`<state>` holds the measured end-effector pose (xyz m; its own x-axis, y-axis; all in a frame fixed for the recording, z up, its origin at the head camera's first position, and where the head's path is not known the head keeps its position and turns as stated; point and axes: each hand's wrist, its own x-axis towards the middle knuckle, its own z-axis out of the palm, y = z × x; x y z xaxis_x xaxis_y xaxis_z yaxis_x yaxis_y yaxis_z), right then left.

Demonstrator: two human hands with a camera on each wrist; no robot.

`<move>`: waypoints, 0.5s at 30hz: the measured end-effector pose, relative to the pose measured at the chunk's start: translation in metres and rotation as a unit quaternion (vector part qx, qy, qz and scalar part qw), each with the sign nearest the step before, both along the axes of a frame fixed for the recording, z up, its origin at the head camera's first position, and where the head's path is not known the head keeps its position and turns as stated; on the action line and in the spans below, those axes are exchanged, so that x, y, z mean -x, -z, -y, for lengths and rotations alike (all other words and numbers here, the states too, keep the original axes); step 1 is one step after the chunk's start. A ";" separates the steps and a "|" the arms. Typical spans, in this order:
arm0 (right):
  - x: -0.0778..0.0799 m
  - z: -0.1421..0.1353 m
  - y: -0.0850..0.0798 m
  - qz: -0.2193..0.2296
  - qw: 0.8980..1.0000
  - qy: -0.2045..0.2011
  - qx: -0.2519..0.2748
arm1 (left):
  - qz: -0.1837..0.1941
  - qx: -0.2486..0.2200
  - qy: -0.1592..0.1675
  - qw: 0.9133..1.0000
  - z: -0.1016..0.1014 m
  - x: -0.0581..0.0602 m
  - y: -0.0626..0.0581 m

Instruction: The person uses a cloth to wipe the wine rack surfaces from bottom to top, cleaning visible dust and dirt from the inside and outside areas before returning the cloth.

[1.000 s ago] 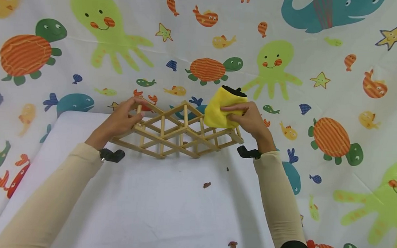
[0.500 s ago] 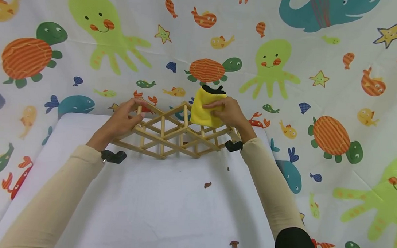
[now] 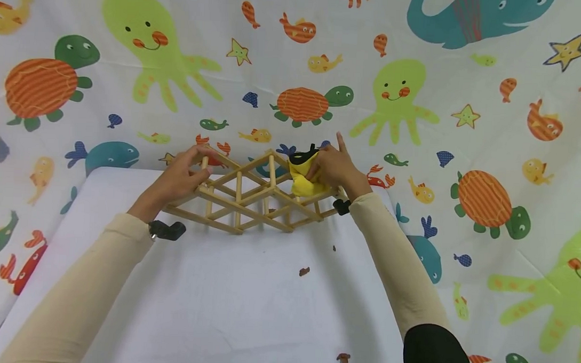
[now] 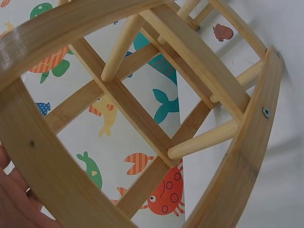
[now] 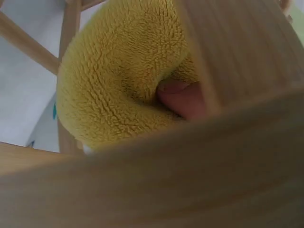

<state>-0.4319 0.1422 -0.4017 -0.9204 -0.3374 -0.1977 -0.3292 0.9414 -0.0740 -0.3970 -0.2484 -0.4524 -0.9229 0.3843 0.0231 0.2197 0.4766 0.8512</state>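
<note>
A wooden lattice rack (image 3: 256,201), made of crossed slats and round dowels, stands at the far side of the white surface. At its left end, my left hand (image 3: 177,175) grips the frame, thumb toward me; in the left wrist view part of that hand (image 4: 19,202) shows behind a slat. My right hand (image 3: 338,168) pinches a bunched yellow cloth (image 3: 303,186) with a black edge against the rack's right part. Up close, the fluffy cloth (image 5: 109,85) folds in around the thumb (image 5: 183,99), between slats that hide the rest of the hand.
Small brown scraps (image 3: 304,271) lie on the white surface (image 3: 238,297), one of them near its front (image 3: 343,359). Just behind the rack rises a white curtain (image 3: 276,47) printed with sea animals, which also hangs along both sides.
My right hand has moved left along the rack with the cloth, then pressed lower, bunching the cloth between the slats. The left hand keeps its hold in the same place.
</note>
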 end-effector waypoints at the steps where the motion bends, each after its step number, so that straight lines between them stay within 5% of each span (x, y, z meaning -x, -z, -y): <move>1: -0.001 -0.001 0.002 -0.001 1.000 0.003 -0.001 | 0.000 -0.001 0.000 1.000 -0.001 0.000 0.001; 7: -0.004 -0.011 0.023 -0.081 0.992 0.021 0.095 | 0.009 0.018 -0.003 1.000 -0.001 -0.003 0.000; 13: -0.009 -0.015 0.034 -0.261 0.935 0.024 0.239 | 0.007 0.007 -0.002 1.000 0.001 -0.004 -0.001; 15: -0.011 -0.016 0.034 -0.280 0.928 0.020 0.246 | 0.003 -0.002 0.001 1.000 0.000 -0.003 0.000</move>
